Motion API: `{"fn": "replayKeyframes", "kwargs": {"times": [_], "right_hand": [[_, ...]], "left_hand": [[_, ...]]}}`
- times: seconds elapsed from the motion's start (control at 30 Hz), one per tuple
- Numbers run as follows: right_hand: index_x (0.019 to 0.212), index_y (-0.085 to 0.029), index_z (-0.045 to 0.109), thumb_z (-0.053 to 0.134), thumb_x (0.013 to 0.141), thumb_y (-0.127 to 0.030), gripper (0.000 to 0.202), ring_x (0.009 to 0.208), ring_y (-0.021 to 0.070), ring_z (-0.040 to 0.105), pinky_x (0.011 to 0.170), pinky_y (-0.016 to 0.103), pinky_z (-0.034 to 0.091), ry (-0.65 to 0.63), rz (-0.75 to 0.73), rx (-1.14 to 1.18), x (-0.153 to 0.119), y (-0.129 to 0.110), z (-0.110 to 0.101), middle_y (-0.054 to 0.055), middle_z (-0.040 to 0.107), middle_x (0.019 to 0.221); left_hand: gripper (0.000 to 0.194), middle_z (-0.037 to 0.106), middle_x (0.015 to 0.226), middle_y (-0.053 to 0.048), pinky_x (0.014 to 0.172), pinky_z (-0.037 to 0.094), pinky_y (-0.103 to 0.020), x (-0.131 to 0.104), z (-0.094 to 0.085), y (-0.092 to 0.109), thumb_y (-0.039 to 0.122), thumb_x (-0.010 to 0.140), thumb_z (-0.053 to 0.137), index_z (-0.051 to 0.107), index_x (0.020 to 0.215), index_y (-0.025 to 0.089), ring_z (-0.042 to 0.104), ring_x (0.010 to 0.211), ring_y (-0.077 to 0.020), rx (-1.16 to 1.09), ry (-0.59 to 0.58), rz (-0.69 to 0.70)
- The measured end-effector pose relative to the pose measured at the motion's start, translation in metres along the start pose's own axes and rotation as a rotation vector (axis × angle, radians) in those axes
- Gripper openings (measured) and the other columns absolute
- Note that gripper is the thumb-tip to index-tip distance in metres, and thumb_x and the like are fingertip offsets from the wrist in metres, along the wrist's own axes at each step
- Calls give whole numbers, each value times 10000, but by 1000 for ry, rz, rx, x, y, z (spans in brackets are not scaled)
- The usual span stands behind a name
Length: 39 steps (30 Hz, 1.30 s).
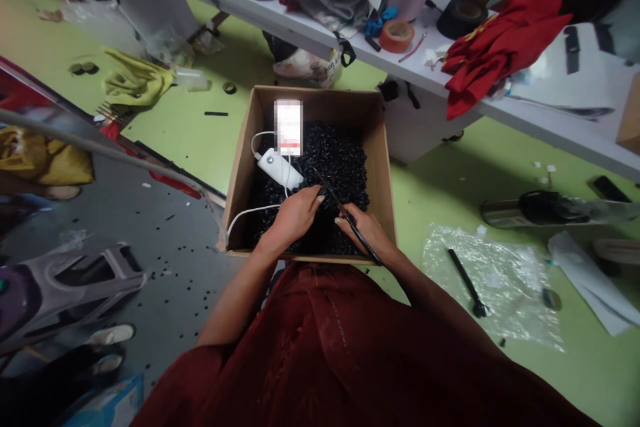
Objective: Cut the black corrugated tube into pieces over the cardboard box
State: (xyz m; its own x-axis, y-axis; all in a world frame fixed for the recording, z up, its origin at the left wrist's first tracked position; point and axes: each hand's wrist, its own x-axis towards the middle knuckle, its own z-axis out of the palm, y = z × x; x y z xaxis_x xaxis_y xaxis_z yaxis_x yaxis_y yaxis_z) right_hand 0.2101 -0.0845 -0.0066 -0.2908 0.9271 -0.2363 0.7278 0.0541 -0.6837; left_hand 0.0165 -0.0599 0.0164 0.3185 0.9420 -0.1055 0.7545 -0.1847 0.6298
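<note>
A cardboard box (387,173) stands in front of my body, holding a heap of small shiny black pieces (335,153). My right hand (364,223) is closed around a long, thin black strip (361,237); it slants from over the heap back to the box's near edge. My left hand (297,217) is just left of the strip's far end, fingertips pinched together; whatever they hold is too small to make out. Beyond that hand lie a white power bank (280,170) with a white cable and a phone (289,127) whose screen is blurred out.
On the raised shelf at the back are orange tape (397,35), black tape (463,17) and red cloth (505,33). To the right lie a clear plastic bag (525,300) and a metal flask (500,213). A stool (75,293) and another person's feet (113,335) are at left.
</note>
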Motion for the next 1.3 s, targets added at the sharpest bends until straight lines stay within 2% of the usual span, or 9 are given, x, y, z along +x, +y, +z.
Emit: {"fn": "replayKeyframes", "kwargs": {"times": [0.2,0.47,0.6,0.8,0.93,1.1,1.2,1.3], "right_hand": [[891,-232,570,466,855,-394,196,691,202,627,605,258,382,27,12,-36,1,4,2,27,642,727],[855,-229,581,478,847,-443,238,641,182,602,624,264,409,172,59,31,2,5,-2,4,609,672],[923,-233,584,476,856,-494,291,608,177,596,592,267,431,190,55,95,1,7,-1,1,616,674],[1052,-236,557,450,877,-522,352,566,154,607,568,262,479,138,53,187,-1,10,1,-1,640,710],[1079,-228,537,411,901,-530,373,569,127,618,604,257,505,106,59,256,-2,9,0,-5,657,749],[1053,-211,529,368,914,-557,406,564,114,607,583,239,496,141,76,331,-1,9,0,-8,646,722],[1059,-218,524,380,912,-553,393,574,114,614,598,245,498,122,87,307,0,10,1,-6,655,753],[1101,-225,519,404,908,-536,383,599,126,629,634,270,505,89,81,255,1,12,2,2,661,791]], "left_hand": [[335,670,1085,-132,840,475,-322,0,1,-1,265,956,349,568,1170,129,634,992,-229,52,2,-34],[378,650,1188,-152,941,463,-359,0,0,-1,288,931,406,575,1212,99,614,1088,-248,-14,50,-44],[421,621,1251,-144,981,448,-366,-1,0,-1,193,872,469,522,1280,104,597,1130,-235,-107,98,-65],[355,683,1076,-139,888,491,-356,-5,-2,-2,211,883,489,563,1209,92,648,988,-222,-176,74,-105],[387,693,1066,-109,887,496,-328,-12,-13,1,264,918,449,559,1263,127,649,985,-198,-200,118,-41],[404,628,1249,-79,971,455,-338,-34,-36,9,289,924,421,553,1289,175,594,1098,-186,-221,159,-22],[433,669,1124,-76,844,500,-314,-53,-45,11,325,910,441,541,1304,175,618,898,-157,-394,177,-118],[476,674,940,-82,640,485,-268,-65,-45,12,355,911,431,513,1323,131,548,678,-113,-769,137,-196]]}}
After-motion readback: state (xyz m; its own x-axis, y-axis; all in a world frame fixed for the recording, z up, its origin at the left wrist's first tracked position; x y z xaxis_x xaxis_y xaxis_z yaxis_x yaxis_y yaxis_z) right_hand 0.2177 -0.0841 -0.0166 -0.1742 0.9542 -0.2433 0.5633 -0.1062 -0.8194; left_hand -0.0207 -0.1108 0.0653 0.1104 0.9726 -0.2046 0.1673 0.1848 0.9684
